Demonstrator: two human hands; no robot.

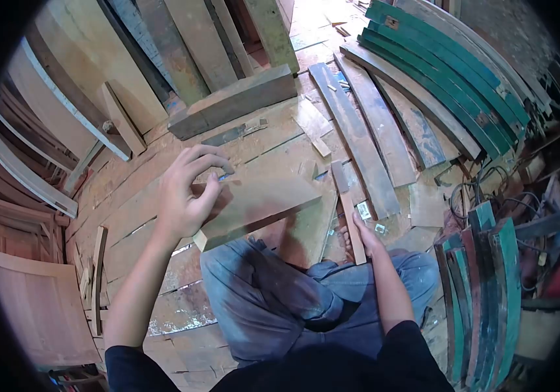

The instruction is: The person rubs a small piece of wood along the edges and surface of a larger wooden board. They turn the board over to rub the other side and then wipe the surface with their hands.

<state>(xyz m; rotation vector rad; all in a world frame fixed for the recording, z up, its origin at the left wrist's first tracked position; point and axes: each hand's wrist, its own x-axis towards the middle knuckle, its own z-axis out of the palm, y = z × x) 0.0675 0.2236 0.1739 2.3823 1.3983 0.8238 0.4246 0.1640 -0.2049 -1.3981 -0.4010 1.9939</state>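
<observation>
My left hand [192,193] hovers at the left end of a thick wooden block [263,206], its fingers curved and apart from the thumb, with nothing between them. That block lies in front of my folded legs, its long side running from lower left to upper right. At the right, my right hand [366,236] grips a narrow wooden strip [350,219] near its lower end. The strip stands tilted, its darker far end pointing away from me, and the palm rests along its right side. Part of a bare foot shows just left of the strip.
Long curved boards [355,140] lie on the plank floor ahead on the right, beside stacked green slats [446,78]. A heavy beam [234,101] lies across the front. Boards lean at the left; green-edged pieces [505,294] stand by my right knee, near tangled cables [489,186].
</observation>
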